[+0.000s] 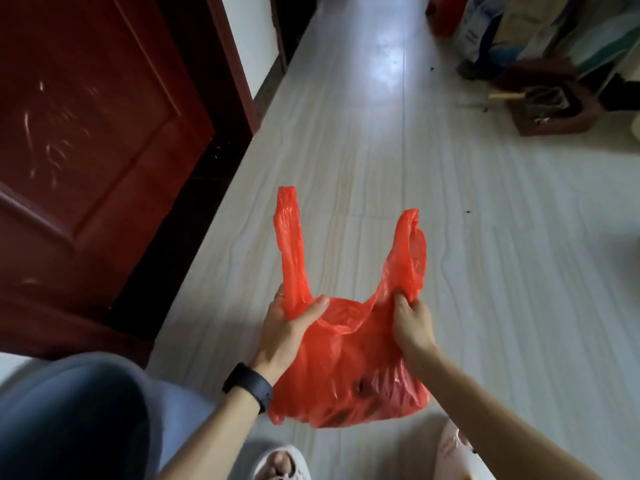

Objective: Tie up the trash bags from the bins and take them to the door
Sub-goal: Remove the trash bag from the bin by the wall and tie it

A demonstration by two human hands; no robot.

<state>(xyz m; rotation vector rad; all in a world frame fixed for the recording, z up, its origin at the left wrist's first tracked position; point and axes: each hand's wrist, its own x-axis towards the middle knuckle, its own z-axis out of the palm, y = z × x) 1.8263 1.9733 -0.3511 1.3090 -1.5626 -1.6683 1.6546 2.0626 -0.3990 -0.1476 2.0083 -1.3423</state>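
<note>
A red plastic trash bag (pixel 346 368) hangs low over the pale tiled floor, in the lower middle of the head view. Its two handle loops stand up and apart. My left hand (pixel 287 327), with a black band on the wrist, grips the base of the left loop. At the foot of the right loop, my right hand (pixel 412 323) pinches the plastic. Dark waste shows faintly through the bag's lower part. The bag's mouth is open between my hands.
A dark red wooden door (pixel 90 140) stands at the left. At the bottom left is a grey bin (pixel 79 420). Bags and a brown box (pixel 550 109) crowd the upper right. Slippered feet (pixel 280 462) show at the bottom edge.
</note>
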